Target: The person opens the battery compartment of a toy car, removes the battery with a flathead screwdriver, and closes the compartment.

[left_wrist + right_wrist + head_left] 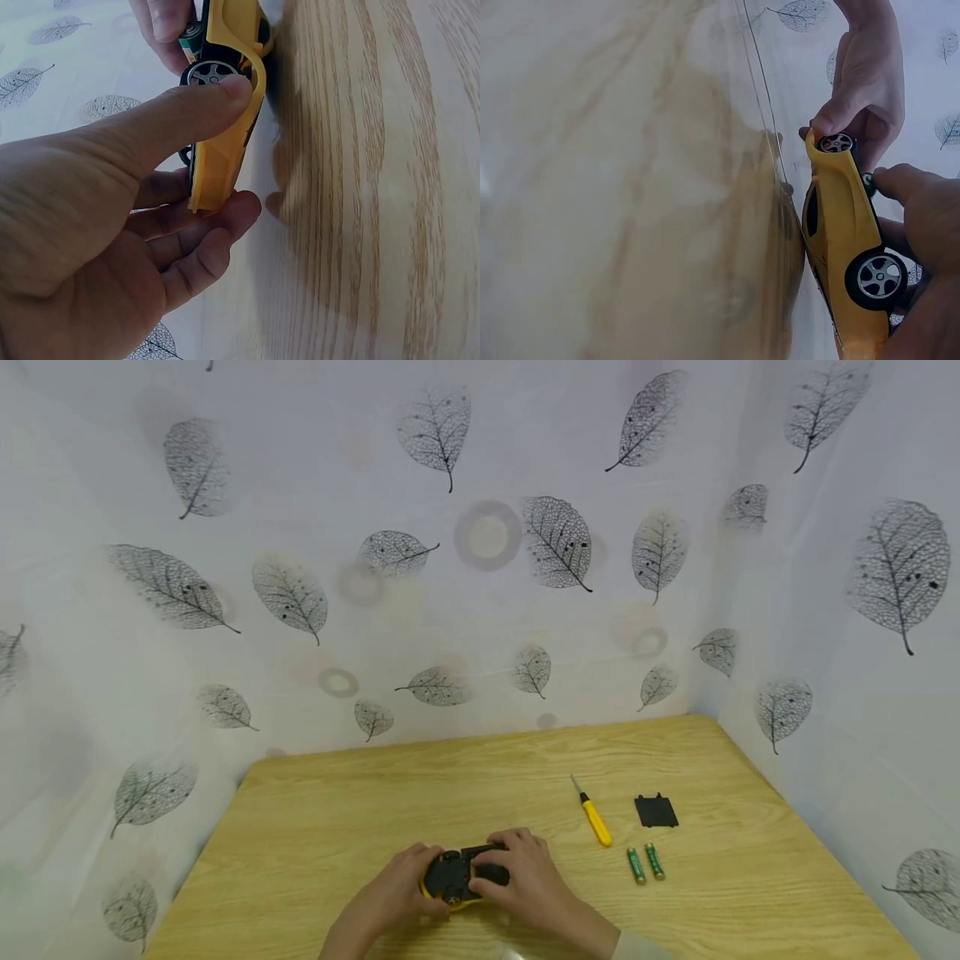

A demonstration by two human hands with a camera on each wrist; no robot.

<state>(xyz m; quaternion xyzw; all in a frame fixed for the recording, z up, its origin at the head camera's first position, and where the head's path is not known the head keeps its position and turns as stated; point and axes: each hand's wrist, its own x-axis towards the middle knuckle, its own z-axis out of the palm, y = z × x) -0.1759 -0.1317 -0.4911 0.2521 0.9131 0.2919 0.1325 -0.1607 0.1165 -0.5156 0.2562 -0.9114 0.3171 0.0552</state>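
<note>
1 car (448, 880), underside up, long axis left to right, lies between left hand (393, 887), curled round its left end, and right hand (531, 878), fingers bent, pinching a battery (193, 46) at its underside. Rightward, nearer that hand: 2 more batteries (636, 866); beyond, a screwdriver (596, 819) and black plate (657, 812).

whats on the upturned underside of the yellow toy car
On the yellow toy car, one end of a green battery pokes up from the black underside beside the right hand. The rest of the battery, and whatever lies under that hand, is covered.
</note>
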